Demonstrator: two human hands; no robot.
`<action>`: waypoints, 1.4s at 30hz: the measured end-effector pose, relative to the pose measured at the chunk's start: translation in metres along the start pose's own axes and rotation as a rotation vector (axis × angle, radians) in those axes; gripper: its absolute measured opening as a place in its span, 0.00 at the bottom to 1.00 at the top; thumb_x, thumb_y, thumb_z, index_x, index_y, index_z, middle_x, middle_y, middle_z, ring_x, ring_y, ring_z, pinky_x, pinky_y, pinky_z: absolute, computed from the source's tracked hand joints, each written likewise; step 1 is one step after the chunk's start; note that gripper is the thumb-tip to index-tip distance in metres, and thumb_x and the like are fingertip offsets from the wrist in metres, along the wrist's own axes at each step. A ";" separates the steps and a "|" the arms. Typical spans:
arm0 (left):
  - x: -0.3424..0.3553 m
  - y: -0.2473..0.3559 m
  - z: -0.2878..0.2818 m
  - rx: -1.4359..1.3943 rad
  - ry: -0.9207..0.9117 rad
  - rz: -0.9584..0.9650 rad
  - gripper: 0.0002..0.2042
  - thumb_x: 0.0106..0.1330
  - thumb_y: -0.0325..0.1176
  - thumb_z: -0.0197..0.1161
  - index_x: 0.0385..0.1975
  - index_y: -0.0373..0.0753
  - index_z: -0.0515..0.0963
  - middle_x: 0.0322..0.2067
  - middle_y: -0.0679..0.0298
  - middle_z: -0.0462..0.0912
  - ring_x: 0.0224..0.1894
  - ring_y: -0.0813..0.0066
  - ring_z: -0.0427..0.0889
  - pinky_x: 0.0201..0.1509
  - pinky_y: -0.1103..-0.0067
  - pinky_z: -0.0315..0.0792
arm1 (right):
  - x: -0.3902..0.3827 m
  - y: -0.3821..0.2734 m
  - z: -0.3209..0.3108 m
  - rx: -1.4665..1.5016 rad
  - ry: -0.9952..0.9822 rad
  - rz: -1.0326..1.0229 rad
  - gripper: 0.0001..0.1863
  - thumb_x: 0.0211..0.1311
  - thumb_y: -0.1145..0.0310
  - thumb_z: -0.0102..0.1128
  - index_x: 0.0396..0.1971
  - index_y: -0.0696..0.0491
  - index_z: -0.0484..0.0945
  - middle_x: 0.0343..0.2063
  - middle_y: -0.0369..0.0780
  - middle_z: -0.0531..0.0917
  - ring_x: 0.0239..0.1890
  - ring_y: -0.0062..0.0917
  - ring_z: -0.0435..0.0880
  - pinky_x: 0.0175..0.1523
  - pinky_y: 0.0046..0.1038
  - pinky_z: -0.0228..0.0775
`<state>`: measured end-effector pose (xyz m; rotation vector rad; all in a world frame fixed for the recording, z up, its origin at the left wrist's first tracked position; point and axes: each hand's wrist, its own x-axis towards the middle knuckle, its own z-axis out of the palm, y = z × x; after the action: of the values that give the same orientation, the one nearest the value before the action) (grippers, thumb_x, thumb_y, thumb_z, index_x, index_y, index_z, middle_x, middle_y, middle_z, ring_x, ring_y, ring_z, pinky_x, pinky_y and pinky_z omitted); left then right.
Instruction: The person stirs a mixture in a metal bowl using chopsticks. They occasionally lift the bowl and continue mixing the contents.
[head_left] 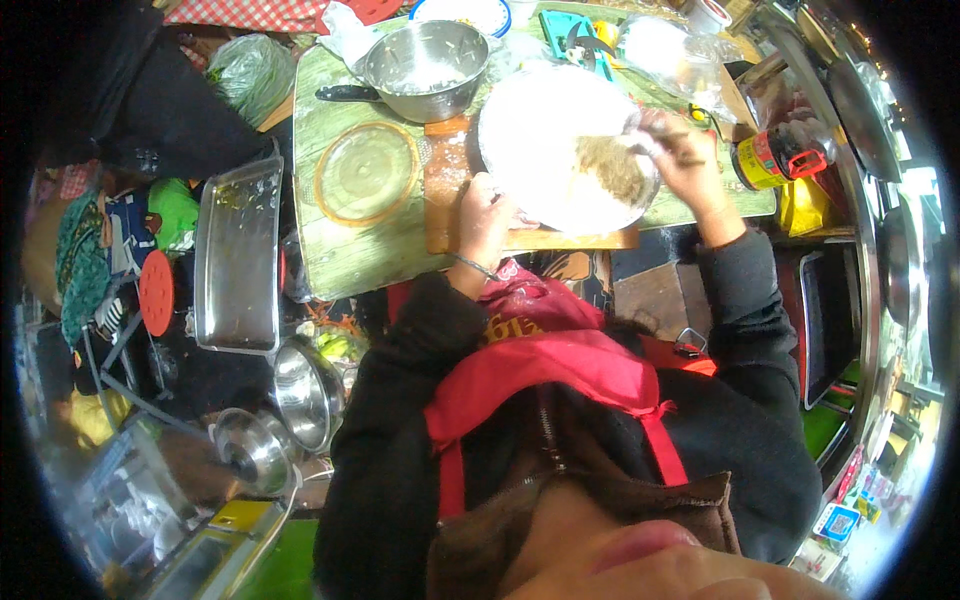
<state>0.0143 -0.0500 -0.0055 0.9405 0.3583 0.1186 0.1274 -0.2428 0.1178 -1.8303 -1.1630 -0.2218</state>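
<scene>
Two hands flank the white basin (pixel 535 110): the left hand (pixel 483 220) grasps its near-left rim; brown mixture (pixel 612 170) lies just left of the closer right hand (pixel 682 155), whose grip is unclear.

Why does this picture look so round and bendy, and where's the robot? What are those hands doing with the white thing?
There's no robot here, just a person using two bare hands. The camera sits on their head and looks down. Its very wide lens makes straight edges bend, and you can see their dark sleeves and red apron below.

The surface is a green table. On it are a metal pan with a black handle and a wooden board. The white thing looks like a big bowl, partly over the board, with something brown and crumbly inside.

The left hand is at the bowl's near edge. The right hand is over its right side, but it's too blurry to tell what its fingers hold.
</scene>
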 end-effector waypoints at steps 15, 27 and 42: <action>-0.003 0.005 0.002 0.024 0.003 -0.031 0.05 0.55 0.20 0.46 0.31 0.29 0.61 0.28 0.53 0.72 0.26 0.64 0.78 0.24 0.73 0.78 | -0.016 0.013 -0.001 0.129 -0.051 0.298 0.08 0.52 0.78 0.54 0.34 0.59 0.74 0.36 0.41 0.78 0.37 0.23 0.77 0.41 0.22 0.71; -0.001 0.000 0.001 0.016 -0.025 0.047 0.06 0.55 0.20 0.49 0.31 0.29 0.61 0.28 0.55 0.70 0.26 0.65 0.78 0.24 0.72 0.78 | -0.028 -0.003 0.038 0.013 -0.241 0.130 0.06 0.47 0.84 0.54 0.27 0.60 0.73 0.30 0.43 0.77 0.34 0.25 0.78 0.38 0.25 0.69; -0.025 -0.008 0.005 -0.054 -0.123 0.080 0.08 0.54 0.19 0.49 0.34 0.31 0.65 0.30 0.57 0.74 0.30 0.69 0.78 0.34 0.77 0.76 | -0.030 -0.013 0.054 -0.049 -0.045 0.257 0.07 0.49 0.80 0.56 0.31 0.59 0.74 0.28 0.40 0.77 0.34 0.27 0.77 0.38 0.24 0.71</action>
<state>-0.0076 -0.0647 -0.0033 0.9043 0.2035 0.1420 0.0846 -0.2180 0.0784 -2.0157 -0.9470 -0.0621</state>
